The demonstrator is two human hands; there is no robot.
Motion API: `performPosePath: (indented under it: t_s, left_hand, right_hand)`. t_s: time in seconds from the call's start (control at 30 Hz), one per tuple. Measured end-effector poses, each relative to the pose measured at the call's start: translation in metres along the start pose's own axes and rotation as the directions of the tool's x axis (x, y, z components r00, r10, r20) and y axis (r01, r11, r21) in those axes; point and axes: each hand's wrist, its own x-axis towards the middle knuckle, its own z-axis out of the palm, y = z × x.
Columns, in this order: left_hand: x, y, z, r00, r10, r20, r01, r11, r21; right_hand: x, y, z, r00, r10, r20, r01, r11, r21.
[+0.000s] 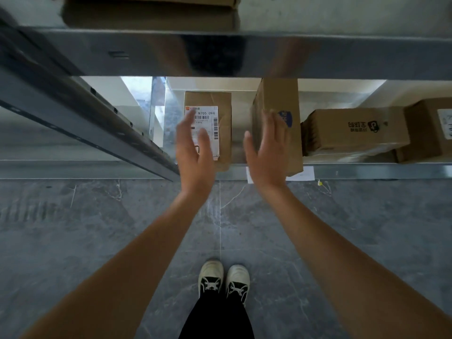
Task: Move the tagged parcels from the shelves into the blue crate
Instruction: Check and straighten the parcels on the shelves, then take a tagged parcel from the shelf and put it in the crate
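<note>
A brown parcel with a white shipping label (pixel 221 111) lies flat on the low metal shelf (pixel 367 171). My left hand (pixel 194 152) hovers open in front of it, fingers spread, covering part of the label. To its right a taller cardboard parcel with a blue sticker (pixel 276 99) stands upright, jutting over the shelf's front lip. My right hand (pixel 267 150) is open with the palm facing left, in front of this parcel's left face; whether it touches is unclear. The blue crate is not in view.
Two more cardboard boxes (pixel 354 130) (pixel 430 128) lie further right on the same shelf. An upper shelf beam (pixel 122 55) crosses overhead with a box (pixel 151 11) on top. A slanted grey post (pixel 85 113) runs down the left. My shoes (pixel 223 280) stand on the grey tiled floor.
</note>
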Motion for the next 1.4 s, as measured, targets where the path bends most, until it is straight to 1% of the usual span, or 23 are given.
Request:
performPosePath:
  t_s: [0.03,0.07,0.13,0.2,0.23,0.3,0.33,0.37,0.43,0.5,0.57,0.63,0.7,0.77,0.83,0.87,0.9,0.93,1.03,1.13,1.23,1.33,1.4]
  left_hand:
    - [-0.01,0.003,0.008,0.998,0.017,0.066,-0.015,1.0,-0.023]
    - [-0.018,0.003,0.018,0.99,-0.006,0.138,0.01,1.0,-0.025]
    - [-0.03,-0.001,0.04,0.957,-0.135,0.257,0.153,0.987,-0.05]
    - [-0.038,-0.001,0.06,0.898,-0.303,0.319,0.349,0.932,-0.096]
    - [-0.038,-0.005,0.068,0.854,-0.397,0.337,0.454,0.885,-0.107]
    - [-0.033,-0.018,0.081,0.727,-0.571,0.382,0.639,0.766,-0.069]
    - [-0.03,-0.024,0.084,0.665,-0.625,0.41,0.697,0.716,-0.041]
    - [-0.029,-0.028,0.085,0.621,-0.652,0.435,0.732,0.681,-0.024]
    - [-0.028,-0.032,0.086,0.58,-0.674,0.458,0.766,0.642,-0.024]
    - [-0.029,-0.03,0.087,0.572,-0.68,0.459,0.775,0.631,-0.031]
    - [-0.03,-0.027,0.088,0.568,-0.689,0.45,0.783,0.62,-0.038]
    - [-0.028,-0.023,0.088,0.562,-0.708,0.428,0.798,0.601,-0.054]
    - [-0.024,-0.018,0.087,0.546,-0.73,0.411,0.822,0.56,-0.098]
    - [-0.018,-0.013,0.086,0.521,-0.73,0.443,0.846,0.512,-0.152]
    - [-0.012,-0.006,0.083,0.504,-0.729,0.463,0.856,0.494,-0.153]
    - [-0.009,-0.001,0.082,0.498,-0.737,0.457,0.855,0.504,-0.12]
    - [-0.006,0.003,0.081,0.484,-0.741,0.466,0.858,0.508,-0.083]
    - [-0.005,0.007,0.08,0.46,-0.746,0.481,0.86,0.508,-0.034]
    - [-0.007,0.017,0.078,0.415,-0.742,0.526,0.854,0.518,0.057]
    - [-0.011,0.013,0.074,0.443,-0.692,0.57,0.837,0.546,0.012]
    - [-0.011,0.01,0.063,0.47,-0.651,0.596,0.835,0.546,-0.062]
    - [-0.012,0.009,0.054,0.489,-0.576,0.655,0.825,0.549,-0.132]
    - [-0.013,0.016,0.051,0.51,-0.569,0.645,0.829,0.524,-0.194]
  right_hand:
    - [0.003,0.013,-0.006,1.0,0.004,0.024,-0.002,0.995,-0.098]
    - [0.005,0.025,-0.011,0.996,0.059,0.068,-0.046,0.984,-0.172]
    - [0.007,0.044,-0.019,0.968,0.198,0.152,-0.155,0.955,-0.253]
    - [0.008,0.055,-0.02,0.938,0.277,0.206,-0.213,0.934,-0.286]
    - [0.009,0.058,-0.02,0.922,0.306,0.236,-0.235,0.929,-0.285]
    - [0.013,0.06,-0.017,0.883,0.364,0.296,-0.286,0.918,-0.276]
    - [0.015,0.06,-0.016,0.871,0.379,0.313,-0.302,0.915,-0.268]
    - [0.016,0.06,-0.014,0.867,0.383,0.319,-0.31,0.916,-0.255]
    - [0.018,0.06,-0.013,0.88,0.374,0.294,-0.321,0.923,-0.214]
    - [0.016,0.06,-0.015,0.893,0.363,0.266,-0.328,0.93,-0.166]
    - [0.011,0.06,-0.02,0.903,0.352,0.247,-0.343,0.936,-0.08]
    - [0.005,0.058,-0.029,0.909,0.355,0.218,-0.373,0.926,0.048]
    - [-0.001,0.056,-0.041,0.905,0.38,0.191,-0.415,0.886,0.205]
    - [-0.007,0.054,-0.056,0.889,0.401,0.221,-0.458,0.788,0.411]
    - [-0.013,0.056,-0.066,0.867,0.399,0.299,-0.496,0.621,0.607]
    - [-0.016,0.056,-0.071,0.851,0.392,0.35,-0.521,0.54,0.661]
    - [-0.02,0.055,-0.075,0.836,0.381,0.395,-0.545,0.485,0.684]
    - [-0.023,0.055,-0.076,0.822,0.37,0.433,-0.567,0.453,0.688]
    - [-0.029,0.055,-0.075,0.772,0.374,0.513,-0.634,0.416,0.652]
    - [-0.031,0.055,-0.077,0.748,0.425,0.509,-0.663,0.454,0.596]
    - [-0.03,0.059,-0.083,0.722,0.475,0.502,-0.688,0.423,0.589]
    - [-0.029,0.067,-0.086,0.744,0.469,0.476,-0.662,0.423,0.619]
    - [-0.03,0.067,-0.087,0.763,0.467,0.447,-0.637,0.426,0.643]
